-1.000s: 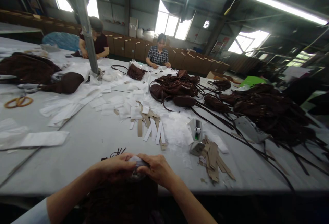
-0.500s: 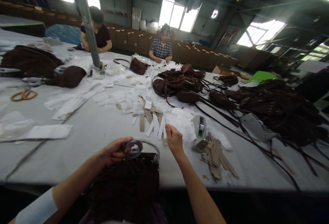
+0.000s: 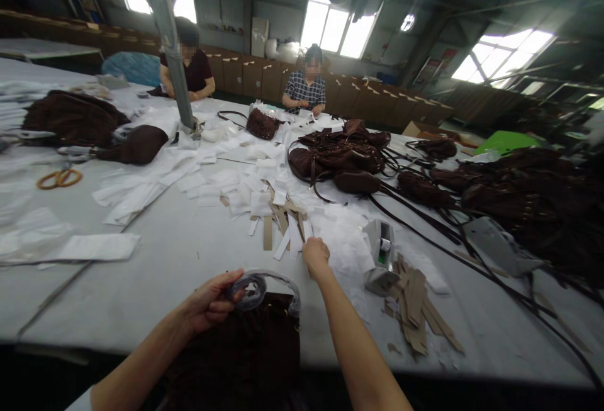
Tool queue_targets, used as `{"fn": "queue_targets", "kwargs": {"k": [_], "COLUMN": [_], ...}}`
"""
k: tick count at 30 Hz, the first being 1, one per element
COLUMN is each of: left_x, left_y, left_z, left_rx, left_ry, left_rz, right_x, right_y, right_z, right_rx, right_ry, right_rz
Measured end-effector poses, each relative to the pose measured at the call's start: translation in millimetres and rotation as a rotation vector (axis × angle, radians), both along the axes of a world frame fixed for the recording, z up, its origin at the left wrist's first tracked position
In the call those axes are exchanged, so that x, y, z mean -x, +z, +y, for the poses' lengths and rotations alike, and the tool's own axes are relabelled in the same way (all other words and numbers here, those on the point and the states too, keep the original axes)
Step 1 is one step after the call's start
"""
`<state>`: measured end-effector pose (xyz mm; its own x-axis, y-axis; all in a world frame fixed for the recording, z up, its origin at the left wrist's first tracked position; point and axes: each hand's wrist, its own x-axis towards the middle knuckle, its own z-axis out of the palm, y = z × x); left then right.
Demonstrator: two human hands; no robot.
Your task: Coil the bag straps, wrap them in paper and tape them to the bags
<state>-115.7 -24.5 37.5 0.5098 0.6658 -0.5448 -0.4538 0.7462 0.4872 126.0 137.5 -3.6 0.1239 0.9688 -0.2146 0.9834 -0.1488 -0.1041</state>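
My left hand [image 3: 210, 301] is closed on the wrapped handle [image 3: 264, 285] of a dark brown bag [image 3: 245, 354] that hangs over the near table edge. The handle is a curved loop covered in clear film. My right hand [image 3: 315, 255] reaches forward over the table, its fingers curled at the near end of a heap of white and tan paper strips [image 3: 285, 228]. I cannot see whether it has a strip between its fingers. A tape dispenser [image 3: 381, 253] stands just right of that hand.
Brown bags with long straps [image 3: 349, 159] are piled across the middle and right of the grey table [image 3: 155, 272]. Tan strips [image 3: 418, 310] lie near the front right. Orange-handled scissors [image 3: 59, 178] lie at left. Two people sit working at the far side, by a metal post [image 3: 172, 46].
My right hand left the bag handle and reached forward to the paper strips. My left hand kept hold of the handle, lifting it clear of the bag.
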Motion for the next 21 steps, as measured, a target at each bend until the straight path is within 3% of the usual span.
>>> {"fn": "queue_targets", "kwargs": {"k": [12,21], "left_x": [-5,-11], "left_y": [3.1,-22.6], "left_z": [-11,-15], "left_rx": [-0.023,0.009], "left_ry": [-0.022,-0.072], "left_rz": [0.03,0.04], "right_x": [-29,-56], "right_y": [0.7,-10.5], "right_z": [-8,-16], "right_rx": [-0.08,-0.314], "right_ry": [0.012,-0.057], "right_rz": [0.075,0.28]}}
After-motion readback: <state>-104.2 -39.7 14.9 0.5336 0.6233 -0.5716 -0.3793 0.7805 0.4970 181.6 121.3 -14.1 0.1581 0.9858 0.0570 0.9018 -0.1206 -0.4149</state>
